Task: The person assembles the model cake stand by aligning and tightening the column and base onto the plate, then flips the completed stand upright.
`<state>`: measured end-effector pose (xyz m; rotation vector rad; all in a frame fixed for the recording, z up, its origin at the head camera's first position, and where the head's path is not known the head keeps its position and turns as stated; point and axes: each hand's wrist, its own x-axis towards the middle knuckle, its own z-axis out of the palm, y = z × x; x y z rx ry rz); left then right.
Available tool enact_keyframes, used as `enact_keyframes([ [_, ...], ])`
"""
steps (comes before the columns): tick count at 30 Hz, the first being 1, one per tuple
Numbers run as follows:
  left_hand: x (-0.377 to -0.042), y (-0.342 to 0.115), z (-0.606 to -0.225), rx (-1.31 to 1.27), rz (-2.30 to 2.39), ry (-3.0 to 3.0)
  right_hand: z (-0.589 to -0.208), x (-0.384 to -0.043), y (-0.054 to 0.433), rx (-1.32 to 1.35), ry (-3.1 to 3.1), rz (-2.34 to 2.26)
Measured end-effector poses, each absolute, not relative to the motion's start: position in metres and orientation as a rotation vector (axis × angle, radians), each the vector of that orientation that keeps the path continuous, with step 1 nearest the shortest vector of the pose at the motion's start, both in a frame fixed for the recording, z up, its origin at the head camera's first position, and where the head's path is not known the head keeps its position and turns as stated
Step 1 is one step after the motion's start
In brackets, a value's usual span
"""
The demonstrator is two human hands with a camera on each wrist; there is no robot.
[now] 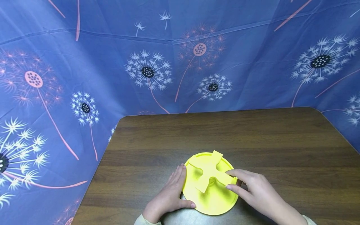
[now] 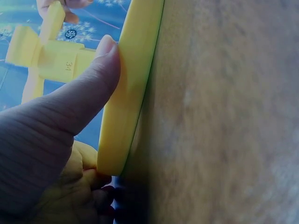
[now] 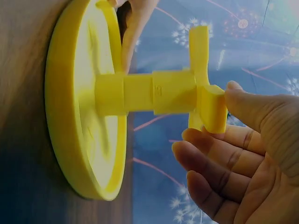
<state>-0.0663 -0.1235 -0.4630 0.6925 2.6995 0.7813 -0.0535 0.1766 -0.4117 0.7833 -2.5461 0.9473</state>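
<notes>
A yellow plastic stand sits on the table, made of a round, rimmed base [image 1: 216, 203], an upright stepped post [image 3: 140, 93] and a four-armed cross [image 1: 208, 172] on top. My left hand [image 1: 170, 193] grips the base from its left side, thumb at the near rim and the other fingers along the edge. One arm of the cross is pinched by my right hand [image 1: 257, 189], with the thumb on one side and fingertips on the other. Small raised marks show on the post in both wrist views. From above, the cross hides most of the post.
The brown wood-grain table [image 1: 157, 134] has rounded far corners. Behind it and along the left side hangs a blue cloth [image 1: 247, 37] printed with white and pink dandelions.
</notes>
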Motion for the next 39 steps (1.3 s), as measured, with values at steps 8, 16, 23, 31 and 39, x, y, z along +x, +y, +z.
enact_keyframes([
  [8, -0.066, -0.123, -0.463, 0.694, 0.777, 2.7, -0.415, -0.047, 0.159, 0.795, -2.527, 0.868],
  [16, -0.067, -0.123, -0.465, 0.694, 0.764, 2.7, -0.417, -0.046, 0.142, 0.785, -2.494, 0.687],
  [23, -0.066, -0.123, -0.465, 0.7, 0.757, 2.707, -0.419, -0.045, 0.14, 0.763, -2.484, 0.612],
  [31, -0.067, -0.123, -0.466, 0.695, 0.769, 2.7, -0.412, -0.056, 0.156, 0.716, -2.363, 0.771],
  [39, -0.068, -0.123, -0.466, 0.702, 0.769, 2.704, -0.415, -0.072, 0.174, 0.586, -2.54, 0.806],
])
